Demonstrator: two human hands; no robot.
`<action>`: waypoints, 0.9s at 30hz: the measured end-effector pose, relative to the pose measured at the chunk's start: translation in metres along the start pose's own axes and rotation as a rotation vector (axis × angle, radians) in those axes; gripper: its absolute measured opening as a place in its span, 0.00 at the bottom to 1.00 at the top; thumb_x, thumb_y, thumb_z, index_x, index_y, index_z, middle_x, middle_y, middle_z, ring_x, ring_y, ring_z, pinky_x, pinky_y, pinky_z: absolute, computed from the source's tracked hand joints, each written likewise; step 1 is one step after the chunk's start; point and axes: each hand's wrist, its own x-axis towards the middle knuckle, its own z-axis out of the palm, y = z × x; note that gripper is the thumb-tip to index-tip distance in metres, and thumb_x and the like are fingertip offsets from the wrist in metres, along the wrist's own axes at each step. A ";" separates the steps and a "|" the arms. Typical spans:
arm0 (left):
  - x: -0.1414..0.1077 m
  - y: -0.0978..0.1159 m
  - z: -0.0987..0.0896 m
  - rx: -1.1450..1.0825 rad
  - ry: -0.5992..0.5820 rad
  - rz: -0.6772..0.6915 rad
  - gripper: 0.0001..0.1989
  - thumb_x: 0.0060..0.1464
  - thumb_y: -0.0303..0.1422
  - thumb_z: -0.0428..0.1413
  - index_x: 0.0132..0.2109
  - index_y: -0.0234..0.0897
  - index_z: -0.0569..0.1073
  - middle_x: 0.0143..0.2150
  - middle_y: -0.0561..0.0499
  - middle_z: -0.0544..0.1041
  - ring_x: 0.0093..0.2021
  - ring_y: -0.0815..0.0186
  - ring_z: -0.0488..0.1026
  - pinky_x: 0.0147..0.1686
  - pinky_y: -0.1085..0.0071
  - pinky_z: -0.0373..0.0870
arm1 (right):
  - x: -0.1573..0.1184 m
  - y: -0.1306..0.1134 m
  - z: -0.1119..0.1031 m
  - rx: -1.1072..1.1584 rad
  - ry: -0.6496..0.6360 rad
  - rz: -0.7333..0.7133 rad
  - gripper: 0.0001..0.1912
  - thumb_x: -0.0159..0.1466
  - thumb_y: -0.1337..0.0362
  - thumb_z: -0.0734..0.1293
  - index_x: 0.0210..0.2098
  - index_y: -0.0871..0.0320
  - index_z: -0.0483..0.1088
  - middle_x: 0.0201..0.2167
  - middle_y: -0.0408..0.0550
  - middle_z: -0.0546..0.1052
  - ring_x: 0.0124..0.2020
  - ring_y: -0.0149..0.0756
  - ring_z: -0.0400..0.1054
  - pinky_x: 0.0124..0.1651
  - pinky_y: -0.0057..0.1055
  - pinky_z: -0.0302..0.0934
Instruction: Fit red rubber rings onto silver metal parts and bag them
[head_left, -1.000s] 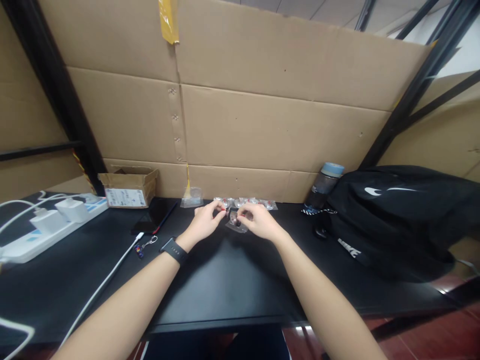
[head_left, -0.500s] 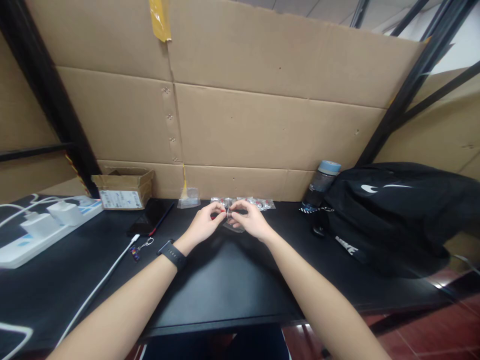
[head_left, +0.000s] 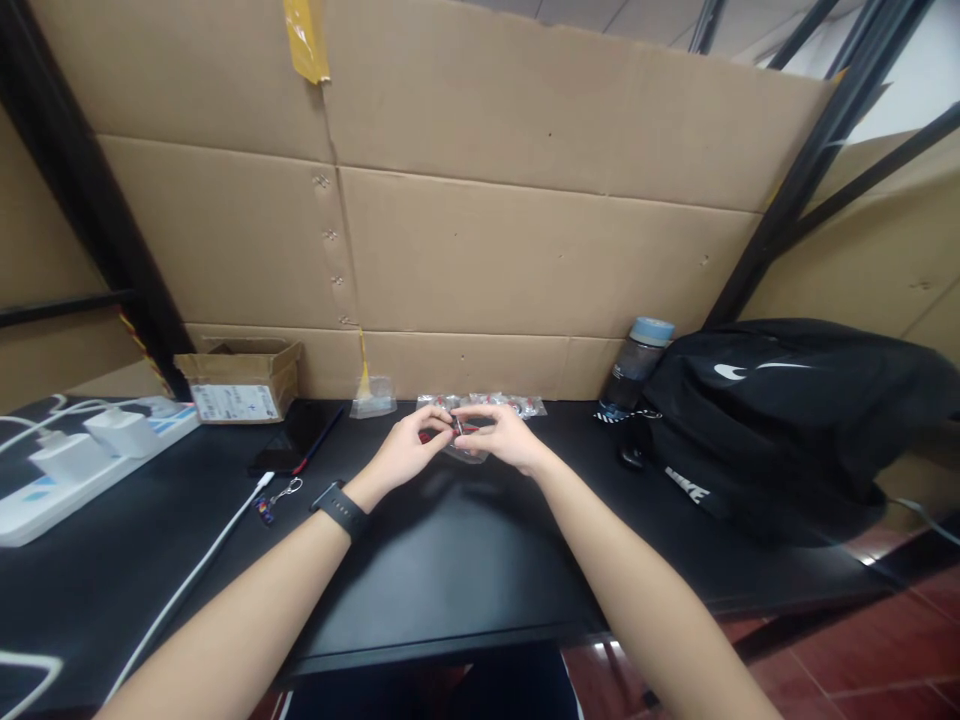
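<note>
Both my hands meet over the back middle of the black table. My left hand [head_left: 407, 447], with a dark watch on the wrist, is closed, thumb and fingers pinching a small dark and silvery piece with red on it [head_left: 459, 426]. My right hand [head_left: 511, 442] pinches the same small piece from the other side. Its exact kind is too small to make out, and fingers cover part of it. Just beneath the hands lies a clear plastic bag [head_left: 469, 456]. Behind them sit several small clear packets [head_left: 529, 405] with red and silvery contents.
To the left are an open cardboard box [head_left: 240, 395], a phone [head_left: 289, 440], a keychain [head_left: 267, 508], a white cable [head_left: 195, 575] and a power strip [head_left: 97, 465]. Another clear packet [head_left: 373, 398] lies by the cardboard wall [head_left: 480, 260]. A bottle [head_left: 634, 370] and black bag [head_left: 795, 430] stand right.
The view has shifted slightly. My right fingers have straightened and spread a little around the small piece, which now shows darker between the fingertips. Both hands stay in the same spot.
</note>
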 end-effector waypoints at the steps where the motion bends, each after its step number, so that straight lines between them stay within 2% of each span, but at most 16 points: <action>1: -0.001 -0.001 0.000 0.051 -0.021 0.016 0.10 0.62 0.39 0.54 0.46 0.40 0.72 0.44 0.48 0.81 0.45 0.61 0.78 0.48 0.64 0.72 | 0.001 0.001 -0.003 -0.049 0.027 -0.032 0.29 0.53 0.57 0.78 0.53 0.55 0.75 0.42 0.50 0.80 0.32 0.35 0.75 0.36 0.33 0.71; 3: -0.005 -0.002 0.000 0.241 -0.096 0.068 0.11 0.62 0.37 0.54 0.50 0.41 0.72 0.48 0.46 0.80 0.50 0.58 0.76 0.51 0.61 0.69 | 0.004 0.006 -0.011 -0.188 0.091 -0.092 0.29 0.52 0.58 0.79 0.52 0.55 0.75 0.45 0.51 0.79 0.37 0.38 0.75 0.40 0.34 0.71; 6: -0.012 -0.004 0.000 0.540 -0.266 0.152 0.17 0.61 0.37 0.54 0.57 0.45 0.72 0.59 0.45 0.75 0.59 0.52 0.69 0.55 0.54 0.64 | 0.007 0.014 -0.021 -0.384 0.140 -0.140 0.30 0.51 0.60 0.79 0.52 0.55 0.74 0.40 0.48 0.79 0.43 0.41 0.74 0.46 0.37 0.69; 8: -0.014 -0.002 0.001 0.625 -0.369 0.159 0.19 0.63 0.38 0.53 0.60 0.48 0.70 0.63 0.46 0.72 0.62 0.51 0.66 0.56 0.52 0.61 | 0.008 0.019 -0.024 -0.450 0.147 -0.151 0.30 0.52 0.61 0.79 0.53 0.55 0.73 0.39 0.47 0.78 0.45 0.41 0.74 0.48 0.37 0.68; 10: -0.015 0.002 0.001 0.657 -0.429 0.147 0.18 0.64 0.40 0.52 0.59 0.49 0.71 0.63 0.47 0.72 0.63 0.52 0.64 0.56 0.52 0.60 | 0.008 0.021 -0.025 -0.489 0.153 -0.155 0.30 0.52 0.62 0.79 0.54 0.53 0.72 0.40 0.46 0.78 0.44 0.39 0.73 0.49 0.37 0.68; 15: -0.014 0.015 -0.004 0.641 -0.511 0.130 0.12 0.61 0.45 0.55 0.48 0.49 0.77 0.66 0.52 0.69 0.68 0.49 0.56 0.61 0.48 0.52 | 0.007 0.022 -0.022 -0.490 0.151 -0.154 0.28 0.52 0.64 0.78 0.52 0.53 0.71 0.42 0.46 0.76 0.41 0.37 0.73 0.48 0.36 0.68; 18: -0.015 0.019 -0.005 0.572 -0.608 0.110 0.12 0.62 0.44 0.55 0.50 0.52 0.76 0.68 0.55 0.66 0.72 0.47 0.49 0.64 0.42 0.45 | 0.008 0.025 -0.020 -0.437 0.122 -0.132 0.28 0.52 0.64 0.78 0.52 0.54 0.71 0.41 0.46 0.76 0.41 0.37 0.73 0.49 0.38 0.69; 20: -0.015 0.020 -0.004 0.524 -0.661 0.111 0.13 0.63 0.43 0.53 0.53 0.54 0.74 0.68 0.55 0.67 0.73 0.49 0.49 0.64 0.42 0.44 | 0.009 0.026 -0.020 -0.375 0.115 -0.127 0.28 0.52 0.64 0.78 0.52 0.54 0.70 0.41 0.46 0.76 0.41 0.37 0.74 0.50 0.38 0.69; 23: -0.017 0.023 -0.001 0.515 -0.682 0.144 0.15 0.64 0.40 0.52 0.56 0.57 0.73 0.66 0.55 0.69 0.72 0.49 0.52 0.64 0.42 0.46 | 0.011 0.024 -0.022 -0.309 0.146 -0.131 0.28 0.52 0.63 0.78 0.51 0.54 0.71 0.42 0.46 0.75 0.44 0.38 0.73 0.49 0.37 0.70; 25: -0.019 0.028 0.001 0.559 -0.646 0.186 0.17 0.62 0.40 0.55 0.58 0.58 0.72 0.64 0.54 0.71 0.69 0.49 0.55 0.63 0.43 0.49 | 0.010 0.020 -0.023 -0.303 0.172 -0.136 0.28 0.51 0.62 0.78 0.51 0.55 0.71 0.42 0.47 0.75 0.45 0.38 0.73 0.48 0.35 0.70; 27: -0.021 0.036 0.003 0.614 -0.576 0.235 0.17 0.59 0.41 0.59 0.55 0.56 0.75 0.62 0.52 0.72 0.66 0.49 0.59 0.61 0.46 0.52 | 0.009 0.016 -0.025 -0.304 0.189 -0.136 0.28 0.51 0.61 0.78 0.50 0.55 0.71 0.42 0.47 0.75 0.44 0.37 0.73 0.47 0.35 0.70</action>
